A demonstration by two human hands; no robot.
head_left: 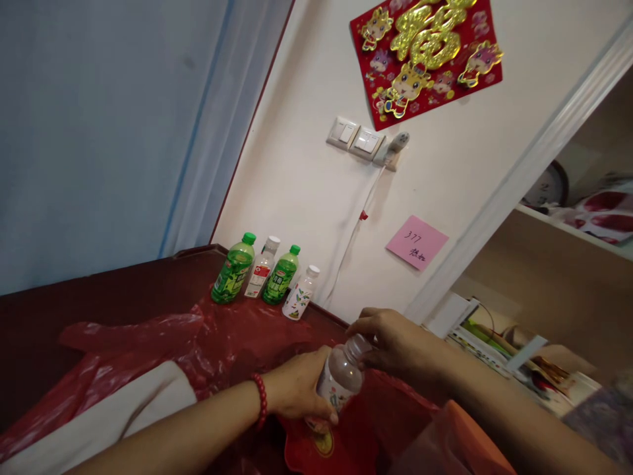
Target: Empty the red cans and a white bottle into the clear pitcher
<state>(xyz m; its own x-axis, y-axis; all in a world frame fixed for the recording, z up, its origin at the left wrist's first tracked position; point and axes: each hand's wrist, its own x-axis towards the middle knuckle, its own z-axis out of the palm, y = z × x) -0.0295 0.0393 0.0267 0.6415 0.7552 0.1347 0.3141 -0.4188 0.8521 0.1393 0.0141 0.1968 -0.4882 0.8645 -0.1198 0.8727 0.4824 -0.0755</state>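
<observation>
My left hand (304, 389), with a red bead bracelet at the wrist, is wrapped round the body of a clear bottle (345, 371) with a patterned label. The bottle leans to the right above a red plastic item (324, 443). At the bottle's neck my right hand (383, 340) has its fingers closed round the top; whether a cap is in them is hidden. Beyond my hands stand a green bottle (233, 270), a white-capped bottle (261, 269), another green bottle (280, 277) and a second white-capped bottle (300, 295).
Crumpled red plastic (163, 336) covers part of the dark table (44, 323). White cloth (143, 409) lies at the lower left, and an orange object (469, 439) at the lower right. Behind are wall switches (353, 138), a cable (351, 237) and a pink note (417, 242). Shelves (558, 244) stand right.
</observation>
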